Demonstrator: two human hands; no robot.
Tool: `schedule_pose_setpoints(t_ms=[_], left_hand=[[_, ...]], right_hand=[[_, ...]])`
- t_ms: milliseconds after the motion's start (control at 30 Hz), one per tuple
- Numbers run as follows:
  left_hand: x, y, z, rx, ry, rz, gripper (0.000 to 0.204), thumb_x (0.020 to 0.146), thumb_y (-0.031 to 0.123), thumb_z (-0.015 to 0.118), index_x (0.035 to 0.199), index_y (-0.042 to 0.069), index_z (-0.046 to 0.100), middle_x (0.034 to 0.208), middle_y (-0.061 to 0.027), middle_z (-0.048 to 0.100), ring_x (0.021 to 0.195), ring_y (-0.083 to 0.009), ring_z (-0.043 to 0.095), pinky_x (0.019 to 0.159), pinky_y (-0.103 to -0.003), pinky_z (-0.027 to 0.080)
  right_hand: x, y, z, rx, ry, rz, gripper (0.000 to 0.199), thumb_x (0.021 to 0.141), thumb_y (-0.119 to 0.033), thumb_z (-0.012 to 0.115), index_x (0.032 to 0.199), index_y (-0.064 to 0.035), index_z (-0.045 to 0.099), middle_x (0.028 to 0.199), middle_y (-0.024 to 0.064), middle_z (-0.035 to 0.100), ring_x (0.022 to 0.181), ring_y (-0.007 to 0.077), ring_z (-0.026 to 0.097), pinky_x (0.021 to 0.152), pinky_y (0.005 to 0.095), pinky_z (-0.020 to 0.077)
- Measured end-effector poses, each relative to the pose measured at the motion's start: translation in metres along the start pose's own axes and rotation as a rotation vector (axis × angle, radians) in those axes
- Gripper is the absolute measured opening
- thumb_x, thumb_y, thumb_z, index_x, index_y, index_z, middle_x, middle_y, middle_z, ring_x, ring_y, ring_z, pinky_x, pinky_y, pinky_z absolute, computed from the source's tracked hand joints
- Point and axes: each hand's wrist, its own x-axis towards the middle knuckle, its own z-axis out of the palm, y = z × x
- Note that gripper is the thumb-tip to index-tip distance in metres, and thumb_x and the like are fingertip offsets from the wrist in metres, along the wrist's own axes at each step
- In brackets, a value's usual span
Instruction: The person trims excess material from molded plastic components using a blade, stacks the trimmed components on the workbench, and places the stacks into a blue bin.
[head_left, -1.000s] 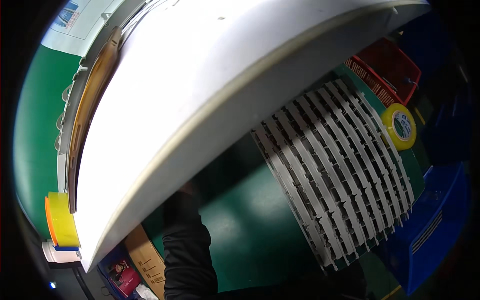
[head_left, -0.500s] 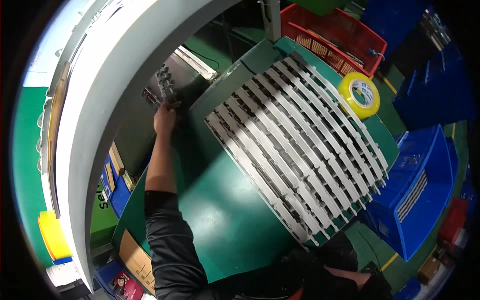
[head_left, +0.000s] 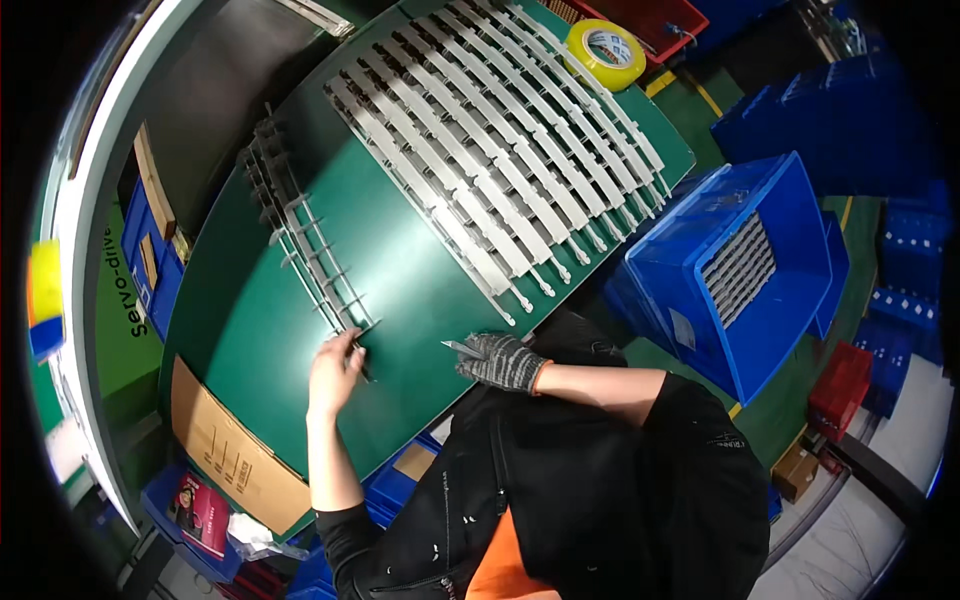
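The loose gray strips (head_left: 312,256) are lying on the left part of the green table (head_left: 400,275), stretching out ahead of the person's left hand (head_left: 335,375). Their long axis is running from the fingers away from the body and slanting to the left, so the near end is sitting at the left hand and the far end is pointing toward the table's far left edge. How many strips are lying together there is hard to tell. The bare left hand is pinching that near end between thumb and fingers. The right hand (head_left: 502,362), wearing a gray knit glove, is closing around a small pointed tool (head_left: 462,350), perhaps a knife, its tip aiming left toward the left hand. The left hand is clearly the nearer one; the right is hovering or resting by the table's near edge, apart from the strips. Beyond the right hand, rows of pale strips (head_left: 490,130) are running roughly the same way as the loose ones, with green tabletop showing between, and a yellow tape roll (head_left: 606,55) is sitting at their far right.
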Motion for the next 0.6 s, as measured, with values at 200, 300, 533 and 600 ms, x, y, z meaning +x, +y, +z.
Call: schedule_pose_setpoints(t_ms=[200, 300, 533, 600], left_hand=[[-0.101, 0.026, 0.013, -0.262, -0.420, -0.019, 0.038, 0.080, 0.023, 0.058, 0.115, 0.010, 0.053, 0.086, -0.0131, 0.064, 0.083, -0.0275, 0.061, 0.078, -0.035, 0.046], [-0.111, -0.003, 0.018, -0.429, -0.025, -0.253, 0.040, 0.079, 0.021, 0.060, 0.116, 0.007, 0.052, 0.092, -0.0131, 0.062, 0.081, -0.0235, 0.060, 0.074, -0.032, 0.047], [-0.043, -0.002, 0.073, -0.124, 0.628, -0.596, 0.073, 0.064, 0.036, 0.070, 0.121, -0.001, 0.042, 0.100, -0.0154, 0.055, 0.092, -0.0287, 0.055, 0.079, -0.037, 0.045], [-0.035, 0.006, 0.077, -0.206, 0.595, -0.657, 0.069, 0.065, 0.034, 0.068, 0.120, 0.001, 0.044, 0.094, -0.0138, 0.058, 0.089, -0.0285, 0.057, 0.079, -0.038, 0.045]], right_hand=[[-0.019, -0.017, 0.017, 0.844, -0.223, 0.290, 0.017, 0.084, -0.022, 0.054, 0.086, -0.0049, 0.056, 0.068, 0.0052, 0.055, 0.053, 0.0146, 0.053, 0.048, 0.0269, 0.0439], [-0.034, -0.019, 0.020, 0.933, -0.309, 0.379, 0.019, 0.086, -0.024, 0.051, 0.084, -0.0057, 0.054, 0.065, 0.0021, 0.054, 0.048, 0.0099, 0.051, 0.043, 0.0216, 0.0427], [-0.039, 0.009, 0.025, 0.910, -0.462, 0.408, 0.022, 0.087, -0.025, 0.052, 0.087, -0.0034, 0.056, 0.069, 0.0062, 0.058, 0.054, 0.0129, 0.055, 0.046, 0.0239, 0.0468], [-0.049, -0.021, 0.009, 0.845, -0.354, 0.425, 0.020, 0.087, -0.024, 0.053, 0.090, -0.0044, 0.054, 0.069, 0.0054, 0.057, 0.053, 0.0127, 0.055, 0.044, 0.0234, 0.0449]])
